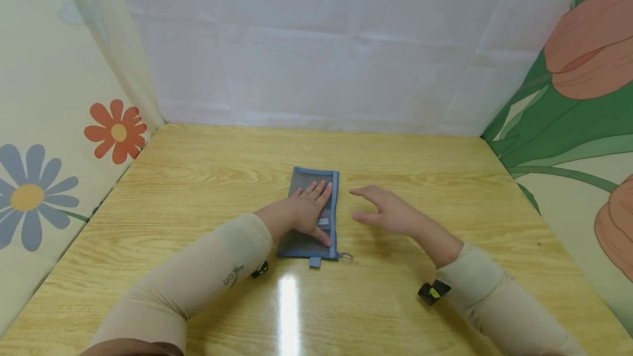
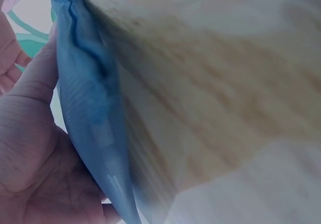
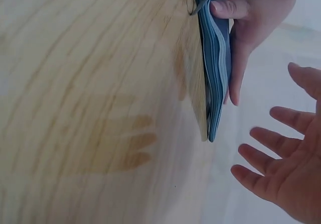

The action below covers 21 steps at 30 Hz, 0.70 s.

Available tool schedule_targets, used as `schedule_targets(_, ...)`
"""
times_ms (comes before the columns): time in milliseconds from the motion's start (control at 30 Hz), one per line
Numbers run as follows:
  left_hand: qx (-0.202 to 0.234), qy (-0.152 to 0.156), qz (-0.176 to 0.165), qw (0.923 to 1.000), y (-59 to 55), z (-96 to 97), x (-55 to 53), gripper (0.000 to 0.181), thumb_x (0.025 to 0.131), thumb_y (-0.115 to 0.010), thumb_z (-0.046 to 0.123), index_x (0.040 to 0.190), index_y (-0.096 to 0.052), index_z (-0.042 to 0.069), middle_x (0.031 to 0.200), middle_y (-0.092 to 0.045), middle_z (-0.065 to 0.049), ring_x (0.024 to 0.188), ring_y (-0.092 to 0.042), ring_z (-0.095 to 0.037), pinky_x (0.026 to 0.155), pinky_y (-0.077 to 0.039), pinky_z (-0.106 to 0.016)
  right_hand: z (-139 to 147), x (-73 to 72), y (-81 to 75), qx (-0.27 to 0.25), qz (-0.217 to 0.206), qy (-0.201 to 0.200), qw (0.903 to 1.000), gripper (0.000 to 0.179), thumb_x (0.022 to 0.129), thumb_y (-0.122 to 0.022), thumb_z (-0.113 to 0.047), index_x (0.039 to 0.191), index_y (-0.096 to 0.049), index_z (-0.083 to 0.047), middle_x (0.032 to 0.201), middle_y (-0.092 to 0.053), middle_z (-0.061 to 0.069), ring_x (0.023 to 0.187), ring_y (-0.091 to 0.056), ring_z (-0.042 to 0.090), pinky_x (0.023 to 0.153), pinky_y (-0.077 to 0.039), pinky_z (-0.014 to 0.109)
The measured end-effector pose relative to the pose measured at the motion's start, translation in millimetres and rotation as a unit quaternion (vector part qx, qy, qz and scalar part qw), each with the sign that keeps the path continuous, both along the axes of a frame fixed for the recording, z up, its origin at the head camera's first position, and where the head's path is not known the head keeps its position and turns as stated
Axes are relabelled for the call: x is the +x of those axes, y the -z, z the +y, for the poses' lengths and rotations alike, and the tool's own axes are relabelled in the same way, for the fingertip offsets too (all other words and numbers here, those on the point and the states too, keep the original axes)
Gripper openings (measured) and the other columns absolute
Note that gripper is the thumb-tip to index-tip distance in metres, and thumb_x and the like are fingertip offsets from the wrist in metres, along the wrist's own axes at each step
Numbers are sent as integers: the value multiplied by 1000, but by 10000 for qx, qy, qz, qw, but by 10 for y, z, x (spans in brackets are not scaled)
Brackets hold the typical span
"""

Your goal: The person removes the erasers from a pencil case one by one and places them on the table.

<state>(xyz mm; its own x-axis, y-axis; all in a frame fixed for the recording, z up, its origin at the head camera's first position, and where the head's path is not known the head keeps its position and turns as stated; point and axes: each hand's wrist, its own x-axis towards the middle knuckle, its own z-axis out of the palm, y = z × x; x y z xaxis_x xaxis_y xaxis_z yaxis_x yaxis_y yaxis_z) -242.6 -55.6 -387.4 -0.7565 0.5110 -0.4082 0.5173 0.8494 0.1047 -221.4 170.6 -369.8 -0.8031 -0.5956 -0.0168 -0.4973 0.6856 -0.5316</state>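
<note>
The pouch [image 1: 303,243] is grey mesh edged in blue, the table [image 1: 232,161] yellow wood-grained, the sleeves [image 1: 203,276] beige.

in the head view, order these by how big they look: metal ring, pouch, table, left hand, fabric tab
1. Table
2. Pouch
3. Left hand

Fabric tab and metal ring come last, too alike to rank

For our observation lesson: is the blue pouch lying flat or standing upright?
Lying flat: the blue pouch is spread on the table, left hand resting on it.
</note>
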Motion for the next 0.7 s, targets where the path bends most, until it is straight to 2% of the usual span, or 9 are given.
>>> schedule_targets(200,45,-29,-3,10000,-13,3,14,133,55,-58,80,146,12,11,151,10,-14,138,6,-31,108,-9,-51,-46,33,40,-99,-199,-380,9990,45,86,-63,-30,125,-54,-9,124,-56,5,111,-53,22,92,-42,40)
schedule_targets(300,44,-33,10,10000,-17,0,19,134,55,-58,80,146,12,11,151,11,-13,138,6,-31,108,-8,-50,-64,51,61,-220,-439,-608,9969,39,85,-64,-28,119,-58,-7,116,-60,5,103,-57,21,85,-47,38)
schedule_targets(433,43,-16,36,10000,-9,-3,20,135,54,-59,79,145,13,10,151,11,-13,138,6,-31,108,-8,-50,-95,84,72,-176,-745,-993,9921,30,84,-66,-24,109,-63,-9,104,-63,3,93,-58,17,79,-48,33)
schedule_targets(567,44,-2,24,10000,-8,-1,20,137,52,-60,80,145,13,10,151,11,-14,138,6,-31,108,-8,-50,-125,113,94,140,-1037,-1385,9848,20,82,-68,-23,100,-64,-13,92,-63,-3,83,-57,9,74,-48,26)
schedule_targets(700,20,-2,-5,10000,-20,1,22,138,51,-60,80,145,13,10,150,12,-14,138,6,-31,108,-8,-50,-151,128,141,376,-1331,-1589,9776,16,80,-69,-24,93,-64,-16,83,-61,-8,75,-56,5,69,-47,23)
